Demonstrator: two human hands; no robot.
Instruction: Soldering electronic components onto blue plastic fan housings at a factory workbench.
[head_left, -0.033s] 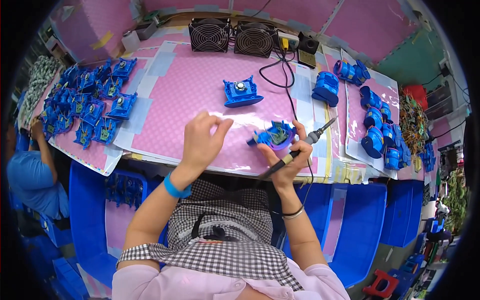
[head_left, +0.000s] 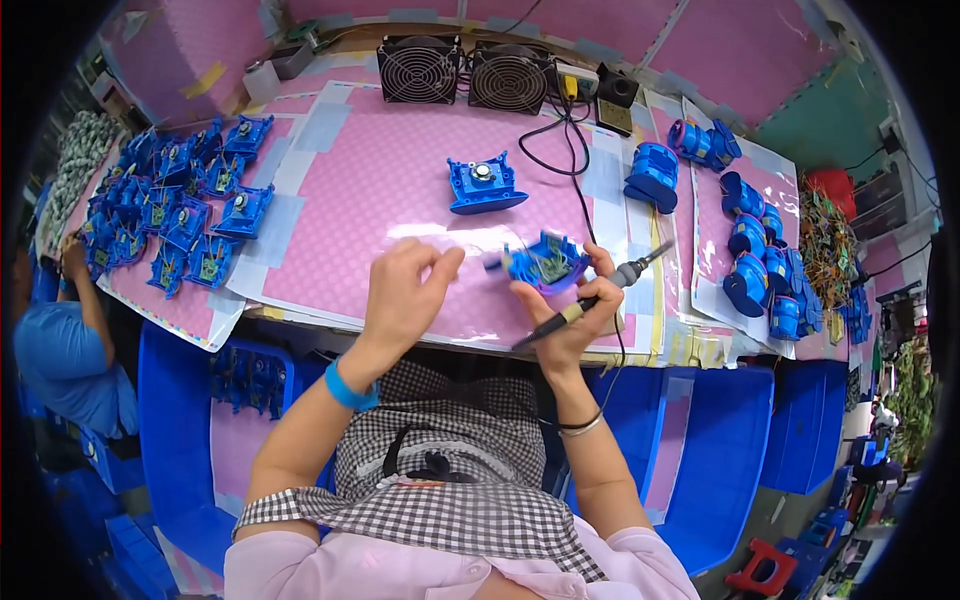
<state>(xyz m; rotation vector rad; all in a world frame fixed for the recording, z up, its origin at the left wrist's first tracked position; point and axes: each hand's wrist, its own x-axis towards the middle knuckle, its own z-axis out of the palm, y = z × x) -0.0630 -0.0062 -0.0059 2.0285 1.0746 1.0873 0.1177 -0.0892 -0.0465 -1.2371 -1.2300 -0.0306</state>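
Note:
My right hand is closed round a soldering iron, whose metal tip points up to the right. The same hand grips a blue plastic housing with a green circuit board and thin wires inside. To the left, my left hand is raised over the table with fingers curled and thumb near the forefinger. Whatever it may pinch is too small to make out; it is apart from the housing. Beyond both hands, a second blue housing with a round metal part lies on the pink mat.
Two black fans stand at the back beside a soldering iron stand. Several open blue housings crowd the left; rounded blue assemblies lie right. A black cable crosses the mat. Blue bins sit below; a co-worker is left.
The housing in my right hand has turned slightly, and its board faces me at a different angle. My left hand has shifted slightly down and left.

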